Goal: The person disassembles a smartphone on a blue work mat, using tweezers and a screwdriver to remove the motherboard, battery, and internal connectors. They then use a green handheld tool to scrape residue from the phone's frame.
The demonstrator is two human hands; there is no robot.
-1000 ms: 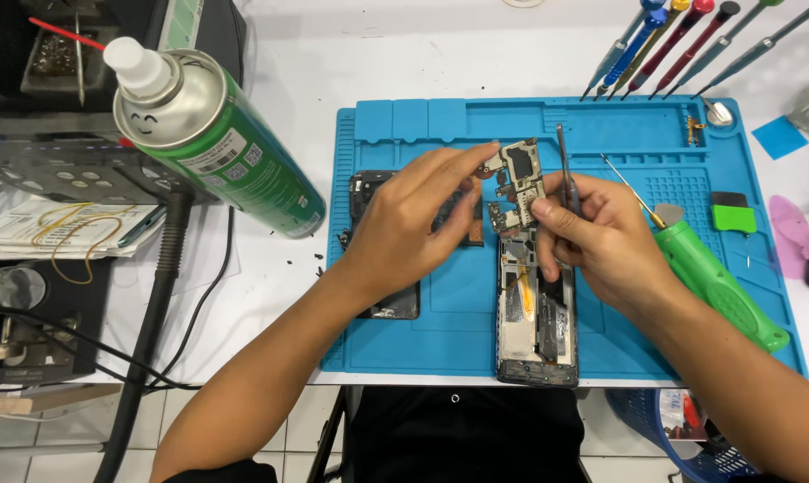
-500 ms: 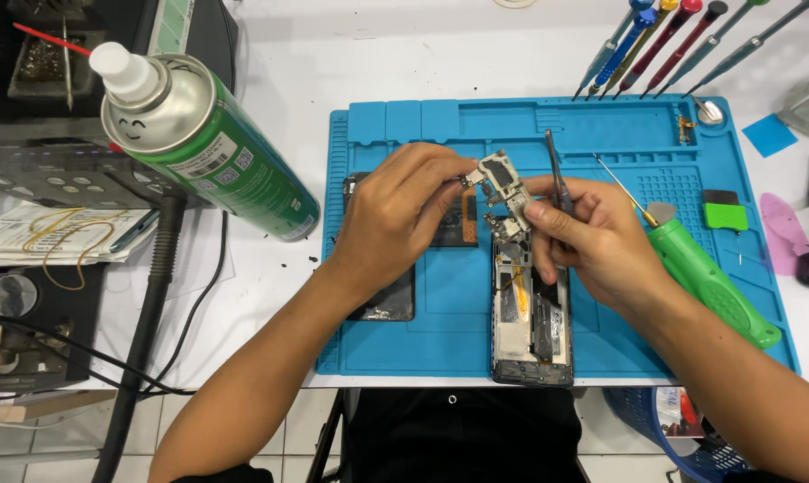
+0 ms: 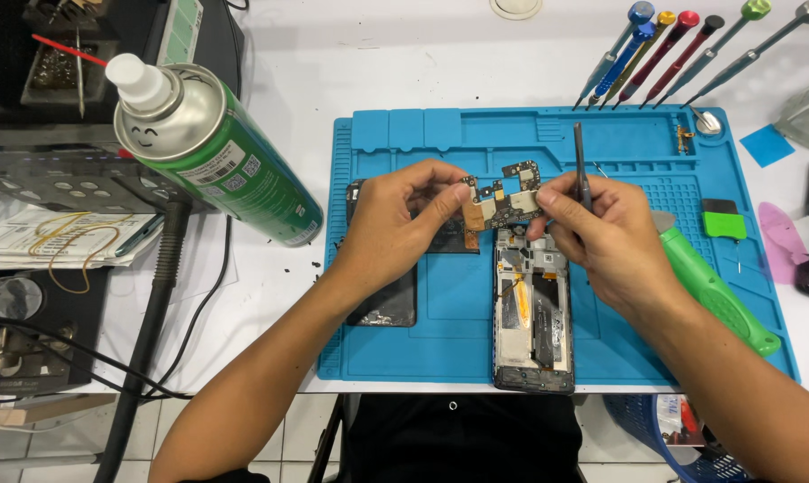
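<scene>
While we compare this moment with the two glimpses just before it, the main change is plain: the small circuit board (image 3: 501,199) now sits higher off the phone frame (image 3: 533,313) and is turned flatter toward us, pinched at both ends, where a second ago it hung closer over the frame's top. We judge that the board is fully free of the housing and is being looked over in the air.

Starting at the far left, we see a green spray can (image 3: 221,156) lying tilted on the white worktop (image 3: 396,63), its bare metal shoulder shiny and its white nozzle carrying a thin red straw. Right of it a dark, glossy back cover (image 3: 388,300) lies flat on the blue silicone mat (image 3: 619,358), whose surface is matte and moulded into little trays along the far edge.

Our left hand (image 3: 396,233) has its fingers closed on the board's left end, thumb on the near side. The board itself is irregular, stepped in outline, dark with gold and silver patches. Beneath it the open phone frame lies lengthwise, showing metal shields and an orange-brown flex strip.

Our right hand (image 3: 615,237) grasps the board's right end with its fingertips while also clamping a slim grey tool (image 3: 581,165) that stands nearly upright. Further right, a green-handled tool (image 3: 713,291) lies slantwise on the mat, and a row of precision screwdrivers (image 3: 682,49) with coloured caps fans out at the far right.
</scene>
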